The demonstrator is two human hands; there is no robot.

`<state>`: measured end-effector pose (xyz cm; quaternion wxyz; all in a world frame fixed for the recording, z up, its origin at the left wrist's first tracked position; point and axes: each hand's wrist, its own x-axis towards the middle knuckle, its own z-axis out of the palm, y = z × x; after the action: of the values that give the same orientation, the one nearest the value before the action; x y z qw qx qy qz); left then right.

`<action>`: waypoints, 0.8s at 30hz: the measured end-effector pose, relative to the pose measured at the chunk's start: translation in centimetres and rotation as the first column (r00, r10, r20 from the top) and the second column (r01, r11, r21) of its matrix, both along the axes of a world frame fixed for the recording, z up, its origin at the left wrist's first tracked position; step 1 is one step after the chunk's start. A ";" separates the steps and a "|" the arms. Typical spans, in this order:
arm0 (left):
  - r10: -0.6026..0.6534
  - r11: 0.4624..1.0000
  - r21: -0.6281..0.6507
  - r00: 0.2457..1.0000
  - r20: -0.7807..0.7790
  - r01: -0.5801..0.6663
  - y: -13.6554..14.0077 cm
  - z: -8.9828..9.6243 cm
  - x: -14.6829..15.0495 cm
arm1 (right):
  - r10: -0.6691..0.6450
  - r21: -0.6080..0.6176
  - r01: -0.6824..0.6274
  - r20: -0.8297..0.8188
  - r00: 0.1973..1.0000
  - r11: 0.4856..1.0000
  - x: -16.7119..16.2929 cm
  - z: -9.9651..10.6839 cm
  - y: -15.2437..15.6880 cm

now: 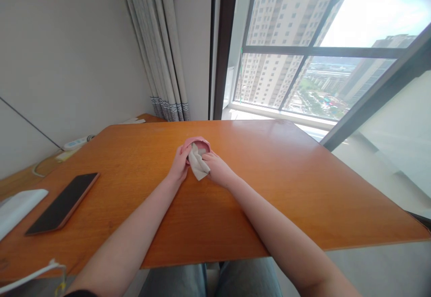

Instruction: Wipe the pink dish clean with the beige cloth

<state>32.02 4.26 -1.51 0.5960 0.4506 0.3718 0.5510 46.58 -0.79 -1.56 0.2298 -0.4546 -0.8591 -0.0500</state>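
Note:
Over the middle of the wooden table, my left hand (179,163) grips a pink bowl (198,140) by its left side. The bowl is tilted so that its opening faces me. My right hand (217,167) is closed on a light grey cloth (198,164), which is pushed partly inside the bowl and hangs down over its near rim. Most of the right fingertips are hidden in the cloth and the bowl.
The wooden table (289,189) spreads out before me. To the left lie a dark tablet-like slab (63,203) and a white item (22,205). A power strip (76,143) sits by the wall. A white cable (32,274) hangs at the near left corner. Large windows stand at right.

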 end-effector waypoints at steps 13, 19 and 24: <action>0.305 0.912 0.393 0.838 -0.453 -0.120 0.1 1.1 -0.9 | -0.140 0.141 0.125 0.102 0.985 0.982 -1.0 0.1 -0.9; 0.294 0.900 0.421 0.870 -0.395 -0.113 -1.1 2.6 -0.7 | -0.088 0.224 0.077 0.041 0.995 0.972 -0.8 -0.4 -0.3; 0.305 0.908 0.354 0.933 -0.190 -0.225 -3.4 1.8 1.4 | -0.127 0.296 0.149 -0.094 0.987 0.943 -1.0 -0.5 -0.6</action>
<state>33.41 0.88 0.26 0.3825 0.5514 0.4028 0.6224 45.63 -1.35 -2.01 0.3241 -0.4746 -0.7983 -0.1801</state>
